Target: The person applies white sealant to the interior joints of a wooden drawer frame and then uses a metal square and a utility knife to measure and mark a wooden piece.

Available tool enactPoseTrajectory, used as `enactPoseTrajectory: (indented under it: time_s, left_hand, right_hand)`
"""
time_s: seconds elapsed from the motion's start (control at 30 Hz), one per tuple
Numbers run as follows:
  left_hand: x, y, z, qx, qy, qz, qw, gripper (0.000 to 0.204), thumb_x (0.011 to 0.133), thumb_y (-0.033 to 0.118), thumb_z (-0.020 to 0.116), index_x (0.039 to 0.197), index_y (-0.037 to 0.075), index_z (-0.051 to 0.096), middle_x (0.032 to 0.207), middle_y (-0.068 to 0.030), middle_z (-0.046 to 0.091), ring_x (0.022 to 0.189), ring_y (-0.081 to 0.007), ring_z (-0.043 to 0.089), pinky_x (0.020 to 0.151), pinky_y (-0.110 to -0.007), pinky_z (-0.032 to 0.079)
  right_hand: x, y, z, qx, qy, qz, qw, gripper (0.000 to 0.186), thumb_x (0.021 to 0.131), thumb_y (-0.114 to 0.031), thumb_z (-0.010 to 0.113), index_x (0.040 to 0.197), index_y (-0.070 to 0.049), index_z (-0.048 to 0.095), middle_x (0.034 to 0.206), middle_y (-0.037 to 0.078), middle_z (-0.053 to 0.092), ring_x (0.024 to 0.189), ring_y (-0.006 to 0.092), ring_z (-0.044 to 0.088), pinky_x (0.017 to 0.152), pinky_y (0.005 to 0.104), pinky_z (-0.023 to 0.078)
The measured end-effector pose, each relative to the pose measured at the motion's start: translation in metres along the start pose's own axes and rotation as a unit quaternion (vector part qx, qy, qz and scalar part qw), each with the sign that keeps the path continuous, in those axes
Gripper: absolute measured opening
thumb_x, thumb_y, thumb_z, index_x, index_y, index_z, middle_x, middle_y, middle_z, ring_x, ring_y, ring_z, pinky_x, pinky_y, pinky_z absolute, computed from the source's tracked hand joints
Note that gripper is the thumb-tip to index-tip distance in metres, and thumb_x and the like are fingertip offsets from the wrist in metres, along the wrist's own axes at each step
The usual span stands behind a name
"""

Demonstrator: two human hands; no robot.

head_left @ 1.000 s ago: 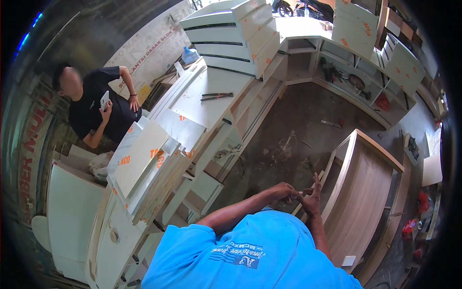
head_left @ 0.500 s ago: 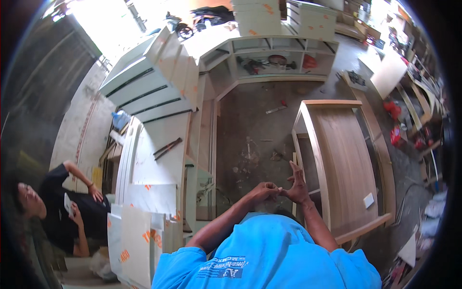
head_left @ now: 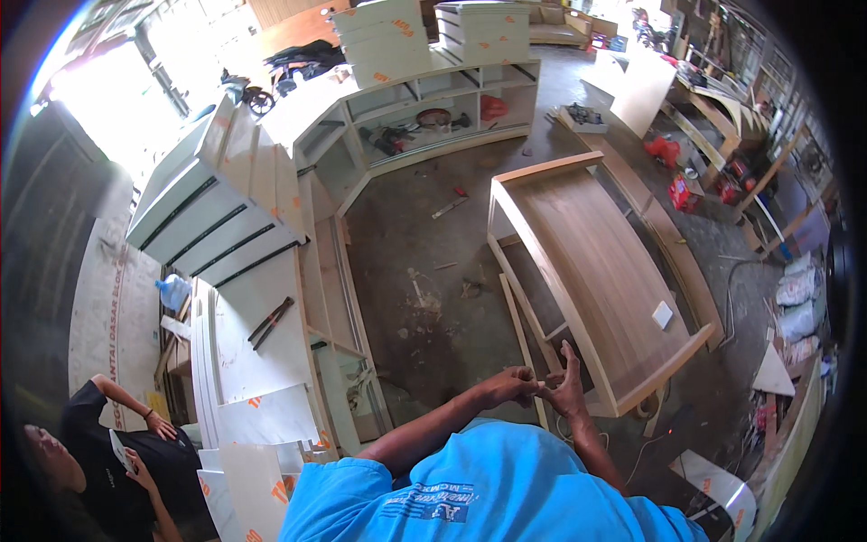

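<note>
My left hand (head_left: 513,388) is closed in a pinch on something small I cannot make out, touching or close to the thumb side of my right hand (head_left: 564,390). My right hand has its index finger raised and fingers apart. Both are in front of my body, beside a curved wooden furniture piece (head_left: 623,271) with a pale wood-grain panel and a small white square (head_left: 661,315) on it. Long wooden strips (head_left: 522,352) stand or lie just beyond my hands.
A co-worker (head_left: 126,461) holds a phone at lower left. White cabinetry (head_left: 441,135) curves round the floor (head_left: 424,253), with drawer units (head_left: 212,217) on it and black-and-orange long tools (head_left: 271,321) on the left top. Red items (head_left: 682,190), boards and sacks (head_left: 795,289) crowd the right.
My view has swung to the right, so the co-worker sits lower in the left of the picture. My hands stay together, my right index finger still raised.
</note>
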State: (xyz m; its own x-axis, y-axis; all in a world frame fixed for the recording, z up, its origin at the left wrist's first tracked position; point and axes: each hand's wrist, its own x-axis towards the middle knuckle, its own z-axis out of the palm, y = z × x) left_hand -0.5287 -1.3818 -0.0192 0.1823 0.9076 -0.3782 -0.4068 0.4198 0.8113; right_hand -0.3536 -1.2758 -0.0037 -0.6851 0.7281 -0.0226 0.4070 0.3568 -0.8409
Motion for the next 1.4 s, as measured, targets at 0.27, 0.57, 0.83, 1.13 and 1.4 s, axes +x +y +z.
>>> enactPoseTrajectory:
  time_s: [0.27,0.57,0.83,1.13,1.4]
  left_hand:
    - [0.022,-0.010,0.093,0.076,-0.054,-0.050,0.994,0.029,0.093,0.029,0.069,0.100,0.002,0.060,0.088,-0.0060,0.063,0.079,-0.0166,0.065,0.072,-0.031,0.053]
    - [0.043,-0.096,0.242,0.152,-0.086,-0.101,0.980,0.032,0.092,0.030,0.065,0.098,-0.001,0.062,0.087,-0.0081,0.064,0.079,-0.0179,0.065,0.069,-0.032,0.052]
    - [0.046,-0.110,0.283,0.172,-0.098,-0.118,0.973,0.033,0.092,0.030,0.065,0.095,-0.003,0.064,0.081,-0.0097,0.065,0.073,-0.0190,0.065,0.065,-0.033,0.052]
    - [0.046,-0.118,0.282,0.161,-0.042,-0.130,0.977,0.043,0.089,0.040,0.071,0.094,-0.002,0.064,0.080,-0.0092,0.065,0.073,-0.0192,0.067,0.062,-0.033,0.053]
    - [0.046,-0.094,0.237,0.145,-0.005,-0.093,0.985,0.048,0.089,0.046,0.070,0.096,-0.002,0.064,0.077,-0.0074,0.062,0.070,-0.0181,0.065,0.062,-0.033,0.053]
  right_hand:
    - [-0.085,0.053,-0.052,0.034,0.090,0.018,0.995,0.129,0.057,-0.056,0.090,0.156,-0.016,0.018,0.150,0.019,0.035,0.087,0.0229,0.063,0.073,0.0347,0.055]
    - [-0.245,0.124,-0.114,0.205,0.147,0.144,0.957,0.130,0.057,-0.041,0.094,0.156,-0.011,0.016,0.151,0.019,0.031,0.081,0.0167,0.060,0.067,0.0292,0.053]
    - [-0.283,0.140,-0.132,0.229,0.162,0.116,0.953,0.130,0.058,-0.043,0.093,0.157,-0.013,0.014,0.154,0.020,0.028,0.083,0.0173,0.058,0.071,0.0308,0.051]
    - [-0.270,0.153,-0.140,0.171,0.128,0.076,0.974,0.121,0.063,-0.046,0.086,0.157,-0.015,0.015,0.152,0.021,0.031,0.080,0.0170,0.058,0.071,0.0296,0.051]
    - [-0.209,0.120,-0.138,0.106,0.095,0.045,0.989,0.136,0.052,-0.067,0.087,0.157,-0.016,0.018,0.144,0.019,0.037,0.081,0.0218,0.056,0.071,0.0350,0.052]
